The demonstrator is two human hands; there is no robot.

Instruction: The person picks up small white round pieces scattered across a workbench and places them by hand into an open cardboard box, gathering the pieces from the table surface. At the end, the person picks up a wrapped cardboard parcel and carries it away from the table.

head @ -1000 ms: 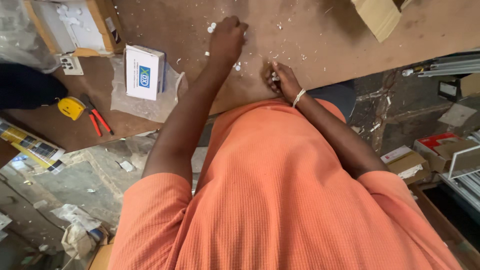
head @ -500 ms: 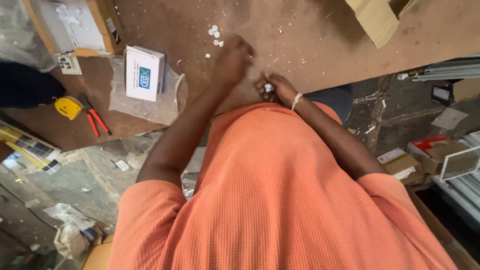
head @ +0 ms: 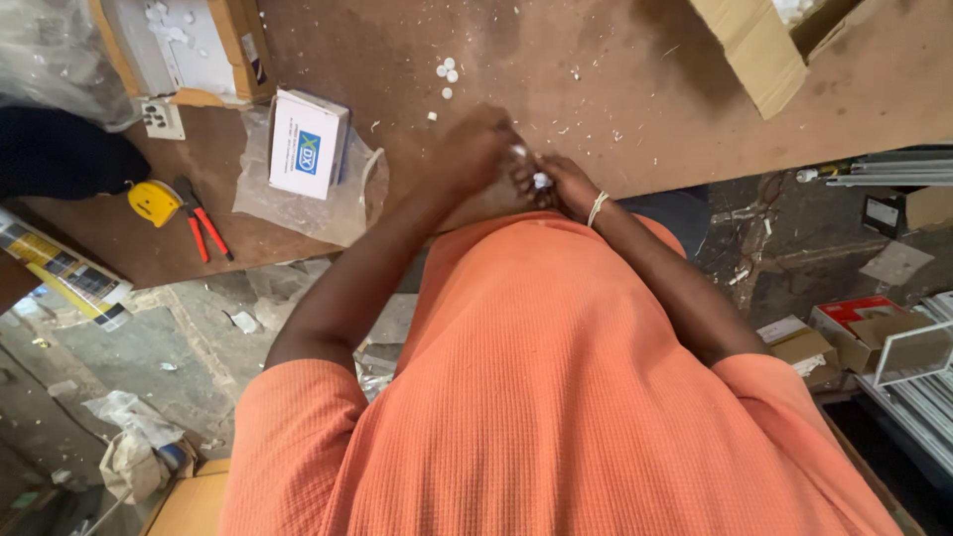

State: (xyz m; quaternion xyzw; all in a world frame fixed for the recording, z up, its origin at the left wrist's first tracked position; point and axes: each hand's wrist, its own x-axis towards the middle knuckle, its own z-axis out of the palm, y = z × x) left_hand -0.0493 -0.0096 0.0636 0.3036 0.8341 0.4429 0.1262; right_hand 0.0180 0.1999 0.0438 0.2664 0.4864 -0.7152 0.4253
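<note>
**Two hands closed on a small white piece at the near edge of the surface**

From my remote seat, looking down over an orange shirt (head: pixel 556 397), I see both hands meeting just above the centre of the frame. The left hand (head: pixel 475 149) and right hand (head: pixel 566 184) touch each other over the brown surface (head: pixel 615 89), close to its near edge. Between them sits a small white piece (head: pixel 540 181), only partly visible. The fingers of both hands are curled inward and pinch it; the left hand is blurred, so I cannot tell its exact hold. A pale band (head: pixel 596 207) circles the right wrist.

The white piece looks tiny, pale and hard-edged; its full shape is hidden by the fingers. I judge it light and stiff, probably plastic, easy to drop and best pinched at its sides between fingertips rather than squeezed hard.

Similar white bits (head: pixel 447 71) lie scattered on the surface in the upper middle. Toward the upper left are a small white box (head: pixel 306 144) resting on a clear plastic bag (head: pixel 338 203), a yellow tape measure (head: pixel 154 201) and red-handled pliers (head: pixel 204 223). A cardboard box (head: pixel 759 45) lies at the upper right.
</note>
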